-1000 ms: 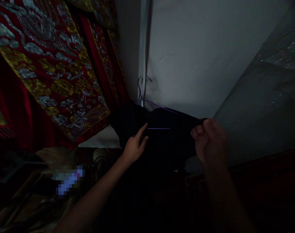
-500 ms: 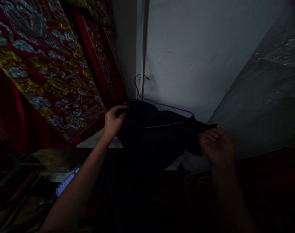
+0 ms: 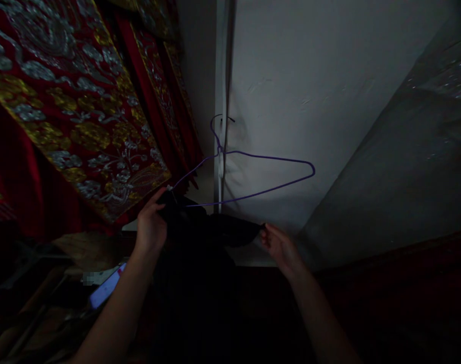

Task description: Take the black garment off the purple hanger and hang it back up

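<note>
Left hand point(image 3: 151, 230), right hand point(image 3: 283, 248): each grip pinching black cloth point(image 3: 211, 233). Cloth droops mostly below purple hanger point(image 3: 268, 157), hanger's left end near left hand. Best ease cloth slowly, so hanger won't slip off.

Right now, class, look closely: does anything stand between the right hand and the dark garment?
Nothing visible does: the right hand pinches one corner of the dark garment. The purple hanger shows above that corner, not between them.

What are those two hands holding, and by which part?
A dark garment: the right hand pinches one upper corner; the left hand holds the opposite side, near the purple hanger. Whether it grips the hanger too is unclear.
</note>
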